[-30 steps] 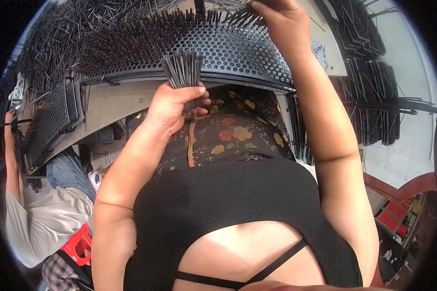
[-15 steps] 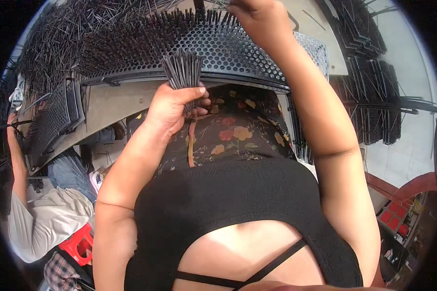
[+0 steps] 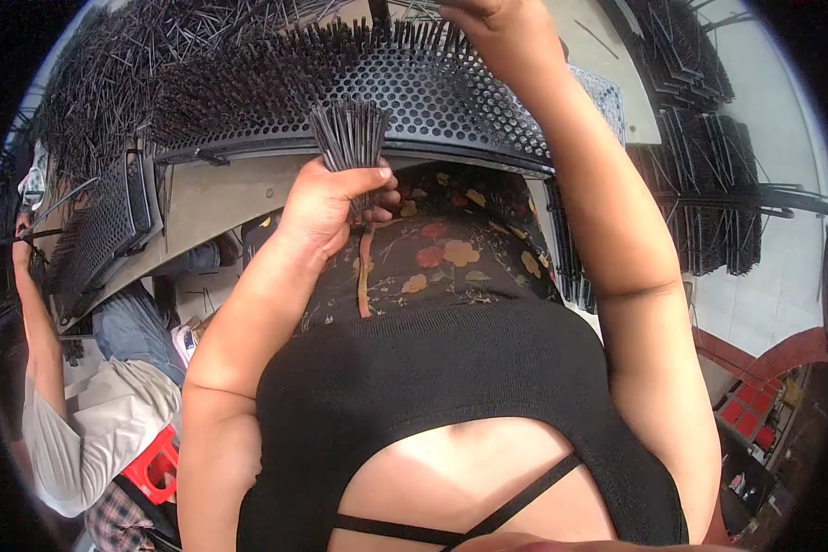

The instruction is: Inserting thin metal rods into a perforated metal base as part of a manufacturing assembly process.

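My left hand is closed around a bundle of thin black rods, which stands upright in the fist with its ends fanning out at the top. Just beyond it is a perforated metal rack with round holes. Many similar black rods stand in its left and far holes, while the holes toward the near right are bare. Over the rack's far right part, my right hand reaches to the upper picture edge with its fingers drawn together. The fingertips are small and partly cut off, so what they pinch is hidden.
A heap of loose black rods covers the table's far left. Filled racks stand at the right. Another perforated rack leans near a person in a light shirt at the left, beside a red stool.
My right hand has shifted slightly right and down over the rack. My left hand keeps its hold on the bundle. The other person's arm at the left has moved slightly.
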Motion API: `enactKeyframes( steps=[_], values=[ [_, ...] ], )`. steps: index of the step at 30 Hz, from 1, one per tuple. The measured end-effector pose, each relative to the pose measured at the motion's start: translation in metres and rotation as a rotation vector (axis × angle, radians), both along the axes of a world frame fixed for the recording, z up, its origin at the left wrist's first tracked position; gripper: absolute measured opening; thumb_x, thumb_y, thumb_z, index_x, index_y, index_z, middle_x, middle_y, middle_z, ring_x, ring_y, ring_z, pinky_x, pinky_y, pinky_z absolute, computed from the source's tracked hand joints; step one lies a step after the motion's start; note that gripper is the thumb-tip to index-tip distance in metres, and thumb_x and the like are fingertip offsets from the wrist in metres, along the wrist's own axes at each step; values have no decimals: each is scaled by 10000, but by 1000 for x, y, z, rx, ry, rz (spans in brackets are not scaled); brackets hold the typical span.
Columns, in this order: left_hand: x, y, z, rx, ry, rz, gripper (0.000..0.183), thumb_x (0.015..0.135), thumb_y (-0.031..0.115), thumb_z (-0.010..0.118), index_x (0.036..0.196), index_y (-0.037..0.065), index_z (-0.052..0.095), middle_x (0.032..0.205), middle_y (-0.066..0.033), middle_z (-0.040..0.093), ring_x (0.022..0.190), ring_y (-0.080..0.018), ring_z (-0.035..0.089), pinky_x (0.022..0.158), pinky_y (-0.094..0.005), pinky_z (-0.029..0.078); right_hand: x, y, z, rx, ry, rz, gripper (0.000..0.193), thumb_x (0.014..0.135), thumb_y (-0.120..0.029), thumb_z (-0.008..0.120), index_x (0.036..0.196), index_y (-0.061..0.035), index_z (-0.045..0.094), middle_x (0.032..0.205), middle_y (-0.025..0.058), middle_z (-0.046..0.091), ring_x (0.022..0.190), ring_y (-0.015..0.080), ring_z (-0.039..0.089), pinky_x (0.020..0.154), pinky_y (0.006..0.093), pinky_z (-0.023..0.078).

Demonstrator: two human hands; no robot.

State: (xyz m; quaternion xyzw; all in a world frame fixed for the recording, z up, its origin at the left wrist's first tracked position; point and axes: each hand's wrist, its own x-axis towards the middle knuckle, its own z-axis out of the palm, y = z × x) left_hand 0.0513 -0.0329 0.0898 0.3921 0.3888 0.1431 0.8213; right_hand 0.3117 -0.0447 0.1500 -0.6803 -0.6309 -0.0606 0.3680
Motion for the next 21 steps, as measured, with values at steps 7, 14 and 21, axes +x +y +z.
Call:
enactKeyframes(
  steps=[7,14,21],
  values=[
    [1,-1,2,10,21,12,150,810,59,668,938,-3,619,831,-123,666,731,-226,667,574,-320,562,4,-12,3,-65,49,39,239,872,-233,656,1045,-75,705,933,180,686,869,342,673,749,365,532],
    [2,-2,5,11,30,16,161,805,67,672,942,-3,625,843,-121,670,743,-228,670,584,-316,556,17,-16,4,-104,97,-38,241,872,-220,666,1066,-81,703,941,182,690,852,335,680,755,355,532],
    [1,-2,3,0,19,18,157,810,100,693,916,-6,646,837,-107,675,744,-213,675,592,-315,541,15,-23,6,-261,162,102,260,887,-225,645,1078,-54,689,997,179,688,916,323,674,796,365,525]
  ],
)
